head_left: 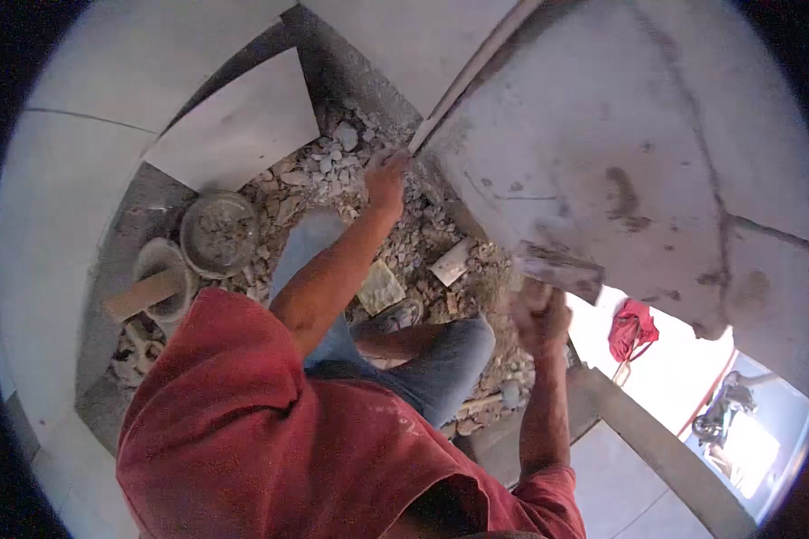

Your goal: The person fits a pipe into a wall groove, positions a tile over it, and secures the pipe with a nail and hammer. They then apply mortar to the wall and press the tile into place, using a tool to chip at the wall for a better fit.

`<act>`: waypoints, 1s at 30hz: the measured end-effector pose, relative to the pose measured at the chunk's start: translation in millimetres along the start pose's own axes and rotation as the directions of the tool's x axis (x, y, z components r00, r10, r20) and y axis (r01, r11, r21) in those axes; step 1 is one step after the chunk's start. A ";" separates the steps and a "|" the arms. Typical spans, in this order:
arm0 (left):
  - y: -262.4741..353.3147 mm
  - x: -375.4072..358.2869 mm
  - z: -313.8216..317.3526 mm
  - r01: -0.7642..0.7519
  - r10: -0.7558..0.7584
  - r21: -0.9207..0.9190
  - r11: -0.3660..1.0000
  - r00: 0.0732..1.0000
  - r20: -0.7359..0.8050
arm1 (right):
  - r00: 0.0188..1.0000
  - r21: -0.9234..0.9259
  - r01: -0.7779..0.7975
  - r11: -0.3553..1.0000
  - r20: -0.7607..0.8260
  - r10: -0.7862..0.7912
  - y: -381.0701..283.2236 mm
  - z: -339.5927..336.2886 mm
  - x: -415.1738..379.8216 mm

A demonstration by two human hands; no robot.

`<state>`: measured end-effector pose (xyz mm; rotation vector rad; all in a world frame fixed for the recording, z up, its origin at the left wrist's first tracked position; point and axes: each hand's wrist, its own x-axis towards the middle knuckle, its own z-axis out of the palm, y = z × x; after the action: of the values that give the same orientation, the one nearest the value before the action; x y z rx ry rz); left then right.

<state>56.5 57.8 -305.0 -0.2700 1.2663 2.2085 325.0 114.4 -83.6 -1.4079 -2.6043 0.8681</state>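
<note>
My right hand [539,316], slightly smeared by motion, grips a plastering float [562,269] whose flat side lies along the grey plastered wall [584,171]. Out ahead, my left hand [386,184] is closed at the lower end of a long, thin strip [467,76], which runs upward along the wall's edge; its fingertips are partly hidden. Damp dark patches and a long crack line mark the wall. Beneath my hands, rubble [422,238] covers the ground around my bent leg [449,359].
Left of me stand a round pan [218,235] with mortar residue and a smaller bucket [164,260] with a flat board [142,296] across it. A pale tile [238,121] leans behind them. Broken tile pieces [451,262] lie in the rubble. Beyond the wall's lower right are a red cloth bag [633,331] and a motorcycle [724,409].
</note>
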 end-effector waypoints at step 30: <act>-53.9 48.9 52.3 -0.103 0.105 -0.184 0.977 0.994 -0.001 | 0.827 -0.520 0.435 0.735 -0.091 -0.554 -40.3 4.6 81.6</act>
<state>52.9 141.1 -337.8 -0.2702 1.0950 2.4179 245.7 159.3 -84.4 -0.7015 -2.8752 -0.0324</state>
